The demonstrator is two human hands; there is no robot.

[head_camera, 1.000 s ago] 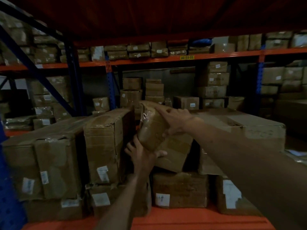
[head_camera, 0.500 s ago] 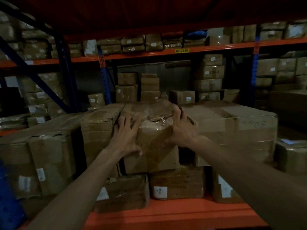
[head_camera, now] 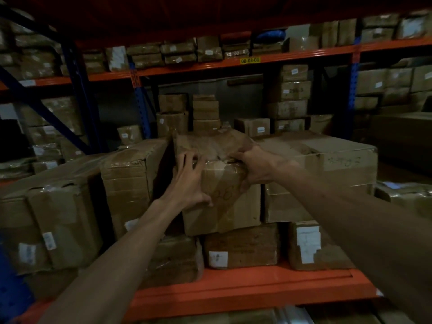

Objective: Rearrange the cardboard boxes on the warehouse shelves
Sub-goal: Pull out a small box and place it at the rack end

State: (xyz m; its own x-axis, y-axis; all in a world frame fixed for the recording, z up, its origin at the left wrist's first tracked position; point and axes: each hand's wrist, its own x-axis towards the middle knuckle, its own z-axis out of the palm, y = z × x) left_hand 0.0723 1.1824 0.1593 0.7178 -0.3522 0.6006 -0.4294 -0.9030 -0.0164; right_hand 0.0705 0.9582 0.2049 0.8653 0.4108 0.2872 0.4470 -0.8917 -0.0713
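A taped cardboard box (head_camera: 224, 206) stands upright in the middle of the upper row on the orange shelf (head_camera: 245, 288). It sits between a tall box (head_camera: 131, 181) on the left and a wide box (head_camera: 322, 174) on the right. My left hand (head_camera: 189, 181) lies with spread fingers on the box's front left corner. My right hand (head_camera: 257, 167) grips its top right edge. Both hands press on this box.
Smaller boxes (head_camera: 240, 246) with white labels lie underneath in the lower row. A large box (head_camera: 46, 220) fills the left end. Blue uprights (head_camera: 77, 94) stand at the left, and more stacked boxes (head_camera: 289, 99) fill the far racks behind.
The middle box was tilted and held up a second ago; it now stands straight in its gap. My left hand moved from under it up onto its front left corner.
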